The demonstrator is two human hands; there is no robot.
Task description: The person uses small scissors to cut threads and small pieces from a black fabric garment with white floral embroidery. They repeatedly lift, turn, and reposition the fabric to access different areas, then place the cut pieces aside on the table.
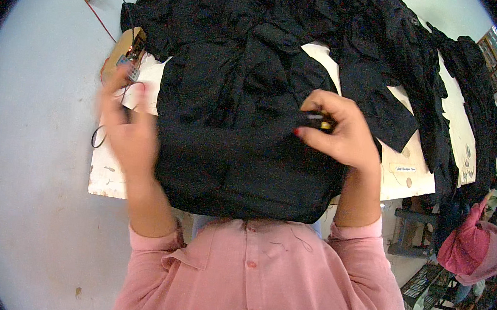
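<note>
White tabletop (105,182) underlies the black garment (247,170). Over its right, the right hand (346,131) pinches a yellow-marked tool (325,125), best kept off the cloth; at its left, the blurred left hand (129,134) spreads its fingers, any hold unclear.

Right hand (347,132) holding tool (324,124), kind unclear, over black cloth (241,166).

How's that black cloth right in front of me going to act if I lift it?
The black cloth would likely flop, since its upper part lies in soft folds. It probably won't roll, being spread broadly. It might drag on the heaped black fabric lying close beyond it.
</note>
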